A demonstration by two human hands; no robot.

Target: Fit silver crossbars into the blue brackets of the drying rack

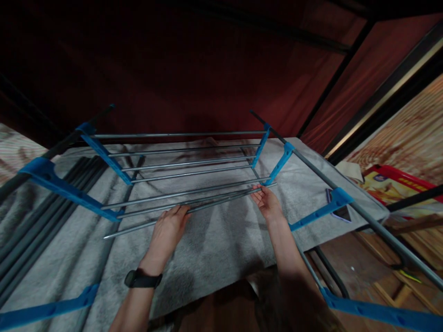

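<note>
My left hand [169, 230], with a black watch on its wrist, is closed around a thin metal rod [214, 203] left of its middle. My right hand [266, 202] has its fingers on the same rod near its right end. The rod slants up to the right. Its left end is free, in front of a blue plastic bracket [74, 196], and its right end lies close to another blue bracket [281, 163]. Behind it, several rods [194, 163] span left and right brackets as shelf bars. My fingers hide parts of the rod.
A grey towel [221, 244] covers the table. Several dark tubes [51, 216] lie at the left. Blue brackets [321, 212] on long side poles [380, 230] stand at the right, with a phone [341, 212] behind one. Beyond is a red and yellow package [391, 182]. A dark red curtain [194, 87] hangs behind.
</note>
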